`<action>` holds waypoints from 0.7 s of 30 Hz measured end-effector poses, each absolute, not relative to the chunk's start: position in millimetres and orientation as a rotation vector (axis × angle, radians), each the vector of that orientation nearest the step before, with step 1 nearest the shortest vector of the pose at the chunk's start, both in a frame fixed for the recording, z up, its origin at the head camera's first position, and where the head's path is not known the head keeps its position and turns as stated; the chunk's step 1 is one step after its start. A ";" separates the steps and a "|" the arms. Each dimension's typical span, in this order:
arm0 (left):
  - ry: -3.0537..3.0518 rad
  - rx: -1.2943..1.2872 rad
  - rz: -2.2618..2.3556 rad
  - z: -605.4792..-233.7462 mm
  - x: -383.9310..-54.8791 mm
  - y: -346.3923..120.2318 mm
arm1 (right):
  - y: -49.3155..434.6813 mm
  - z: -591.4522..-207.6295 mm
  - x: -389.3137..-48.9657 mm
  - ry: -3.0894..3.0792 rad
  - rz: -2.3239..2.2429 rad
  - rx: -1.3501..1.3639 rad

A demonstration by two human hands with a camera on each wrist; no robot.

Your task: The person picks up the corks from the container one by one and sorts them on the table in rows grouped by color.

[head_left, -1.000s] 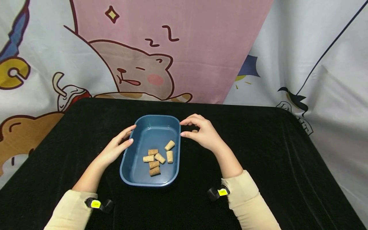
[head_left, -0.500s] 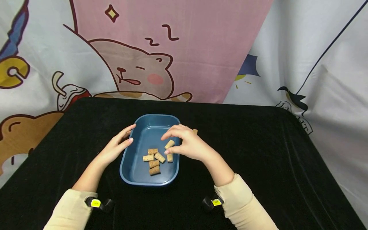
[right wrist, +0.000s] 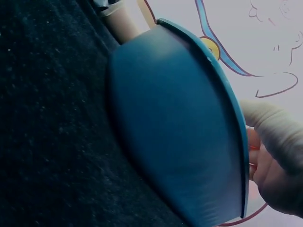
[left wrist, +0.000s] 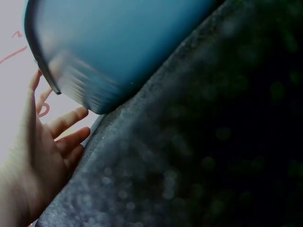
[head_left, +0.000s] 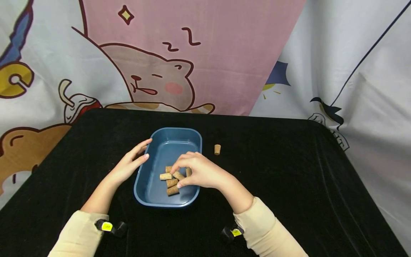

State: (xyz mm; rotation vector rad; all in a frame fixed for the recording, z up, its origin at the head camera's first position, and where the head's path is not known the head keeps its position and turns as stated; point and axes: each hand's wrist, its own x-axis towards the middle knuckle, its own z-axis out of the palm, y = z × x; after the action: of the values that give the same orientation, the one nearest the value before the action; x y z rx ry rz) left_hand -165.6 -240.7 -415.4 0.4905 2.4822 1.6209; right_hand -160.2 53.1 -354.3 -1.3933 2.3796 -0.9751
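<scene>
A blue rectangular tub [head_left: 144, 195] with rounded corners holds several corks, among them a pale cork [head_left: 165, 176] and a darker cork [head_left: 173, 190]. My left hand [head_left: 130, 165] rests its fingertips and thumb against the tub's left rim, fingers loosely extended. In the left wrist view, the fingers [left wrist: 71, 122] lie against the tub's outer wall. Inside the tub, my right hand [head_left: 200, 171] reaches over the corks, thumb and forefinger parted around one cork [head_left: 178, 176]. Part of the pile is hidden beneath this hand. The right wrist view mostly shows the tub's outer side.
A lone tapered cork [head_left: 217, 149] stands on the black cloth [head_left: 282, 171] just right of the tub. Behind the table hangs a printed curtain [head_left: 231, 53] with cartoon animals. Both sleeves carry small wrist devices.
My right hand has left the spot beside the lone cork, crossed the tub's right rim and moved left and down over the corks. The left hand and tub have stayed put.
</scene>
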 end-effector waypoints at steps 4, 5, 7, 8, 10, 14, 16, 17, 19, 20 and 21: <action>2.480 0.500 1.627 -415.5 -165.7 -240.5 | 49.0 -356.1 -157.8 2.395 -0.853 -1.410; 2.479 0.501 1.629 -415.4 -165.6 -240.5 | 48.1 -356.1 -157.1 2.398 -0.824 -1.411; 2.480 0.500 1.631 -415.8 -165.5 -240.5 | 46.4 -355.8 -156.1 2.406 -0.772 -1.407; 2.481 0.496 1.631 -416.0 -165.5 -240.4 | 45.5 -355.8 -155.8 2.413 -0.746 -1.401; 2.481 0.491 1.632 -416.5 -165.3 -240.6 | 43.6 -355.9 -155.5 2.423 -0.703 -1.392; 2.486 0.489 1.631 -417.4 -165.5 -241.1 | 39.8 -355.6 -155.0 2.432 -0.640 -1.379; 2.484 0.494 1.634 -417.7 -165.8 -241.5 | 38.1 -354.9 -154.7 2.432 -0.615 -1.372; 2.484 0.497 1.636 -418.1 -166.2 -241.5 | 37.3 -354.7 -154.7 2.432 -0.605 -1.368; 2.481 0.506 1.642 -418.6 -166.9 -241.5 | 35.9 -354.2 -154.6 2.431 -0.586 -1.358; 2.479 0.513 1.644 -418.8 -167.4 -241.4 | 35.2 -354.0 -154.5 2.430 -0.574 -1.356; 2.476 0.518 1.648 -419.0 -167.8 -241.2 | 34.3 -353.9 -154.6 2.427 -0.564 -1.353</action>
State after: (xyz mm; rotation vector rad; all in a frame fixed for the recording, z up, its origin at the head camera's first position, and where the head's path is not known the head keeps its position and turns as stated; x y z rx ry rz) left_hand -167.8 -241.2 -419.0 0.5179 2.4758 1.6479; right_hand -154.6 34.3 -353.9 -1.3528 2.4274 -0.5641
